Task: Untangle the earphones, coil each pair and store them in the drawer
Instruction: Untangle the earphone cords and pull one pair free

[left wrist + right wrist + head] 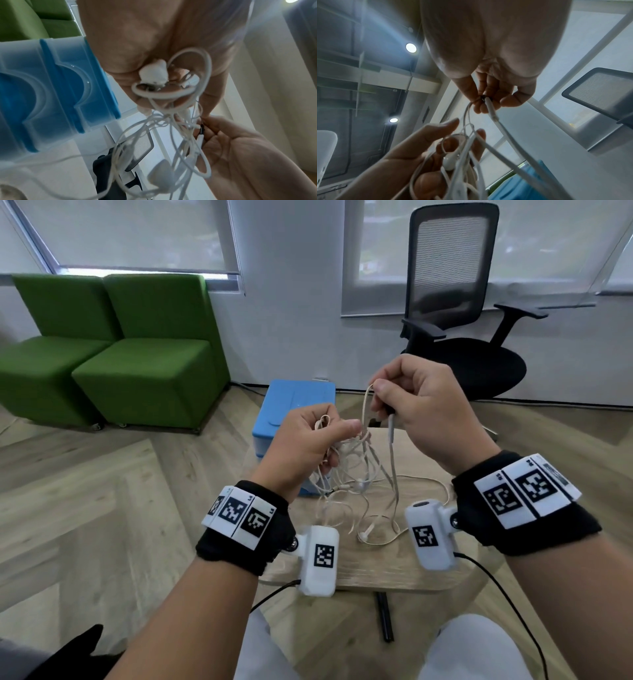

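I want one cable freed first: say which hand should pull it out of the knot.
Right hand, probably: it already pinches one plug end above the tangle, which the left hand grips.

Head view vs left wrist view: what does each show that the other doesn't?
Head only: the light wooden table under trailing cable, green upholstered seats, both wristbands. Left wrist only: a white earbud gripped against the left palm. Both: left hand gripping the tangled white earphone cables, right hand pinching one strand, blue plastic drawer unit.
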Demonstrator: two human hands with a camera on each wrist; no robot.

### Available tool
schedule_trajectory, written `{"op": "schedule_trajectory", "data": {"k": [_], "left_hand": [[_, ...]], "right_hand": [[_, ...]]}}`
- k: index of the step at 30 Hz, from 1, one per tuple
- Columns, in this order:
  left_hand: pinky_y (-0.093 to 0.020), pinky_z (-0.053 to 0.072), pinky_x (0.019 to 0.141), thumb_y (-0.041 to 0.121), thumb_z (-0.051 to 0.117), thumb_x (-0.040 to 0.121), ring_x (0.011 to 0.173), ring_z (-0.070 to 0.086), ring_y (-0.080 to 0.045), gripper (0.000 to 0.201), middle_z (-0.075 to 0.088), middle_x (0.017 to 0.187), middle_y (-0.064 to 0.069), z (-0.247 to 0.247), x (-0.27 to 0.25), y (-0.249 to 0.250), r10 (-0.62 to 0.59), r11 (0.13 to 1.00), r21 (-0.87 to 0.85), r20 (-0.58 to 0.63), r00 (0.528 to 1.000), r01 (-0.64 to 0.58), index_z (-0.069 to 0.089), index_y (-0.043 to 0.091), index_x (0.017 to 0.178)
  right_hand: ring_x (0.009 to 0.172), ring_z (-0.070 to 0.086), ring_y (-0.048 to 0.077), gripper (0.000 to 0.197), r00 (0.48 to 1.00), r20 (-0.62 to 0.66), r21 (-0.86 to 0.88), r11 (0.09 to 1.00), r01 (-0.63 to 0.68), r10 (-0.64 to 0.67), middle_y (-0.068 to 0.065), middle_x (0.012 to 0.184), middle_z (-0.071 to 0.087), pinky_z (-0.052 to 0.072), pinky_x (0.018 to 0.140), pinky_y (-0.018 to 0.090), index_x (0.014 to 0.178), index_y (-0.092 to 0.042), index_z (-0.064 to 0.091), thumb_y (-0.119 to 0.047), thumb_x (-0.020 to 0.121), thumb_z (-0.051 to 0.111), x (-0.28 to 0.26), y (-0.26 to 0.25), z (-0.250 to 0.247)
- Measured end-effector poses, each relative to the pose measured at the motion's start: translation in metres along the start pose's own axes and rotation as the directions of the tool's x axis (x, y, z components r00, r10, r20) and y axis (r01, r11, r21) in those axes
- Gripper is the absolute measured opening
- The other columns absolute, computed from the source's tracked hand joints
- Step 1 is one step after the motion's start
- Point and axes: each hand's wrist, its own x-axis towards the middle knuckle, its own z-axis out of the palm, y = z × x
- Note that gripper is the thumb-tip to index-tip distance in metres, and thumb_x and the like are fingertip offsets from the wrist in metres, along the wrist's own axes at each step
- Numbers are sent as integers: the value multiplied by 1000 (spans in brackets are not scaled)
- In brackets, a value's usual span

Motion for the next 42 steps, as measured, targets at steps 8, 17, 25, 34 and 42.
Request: {"op": "schedule_trajectory", "data": {"k": [8,17,25,34,42], "left_hand": [[-19,29,40,13,67,98,48,36,-12,11,59,66,6,5,-7,9,25,999,40,98,995,-29,58,17,101],[-19,34,45,18,64,100,46,42,-7,15,60,69,6,4,-7,10,-11,978,210,141,990,-19,70,13,88],[-16,35,41,17,65,99,42,41,-6,18,59,62,3,4,-4,17,-25,983,182,83,996,10,68,4,88],[-19,27,39,13,64,98,43,38,-8,12,57,60,2,-2,-8,14,-106,988,122,77,991,96,59,9,88],[-17,26,42,16,66,97,47,36,-8,10,59,70,1,-9,-7,9,-105,994,23,86,991,103,64,17,88]], "right_hand": [[64,55,15,7,970,-214,51,991,126,-112,2,73,60,50,60,32,96,-10,65,-13,99,60,5,-7,-6],[82,65,19,15,949,-315,-78,997,-2,-23,-2,95,67,59,78,46,102,-26,65,-14,94,62,-1,12,-8],[90,69,10,22,964,137,-281,924,259,-228,-6,97,71,56,82,30,102,-19,80,-4,87,71,-18,1,3],[77,64,10,6,942,313,-334,915,228,-121,-12,82,71,49,69,18,90,-22,77,-17,88,80,-13,2,-4],[68,57,11,10,972,198,-377,905,198,-130,-6,74,65,48,65,26,83,-18,66,-14,91,71,-11,3,0]]}}
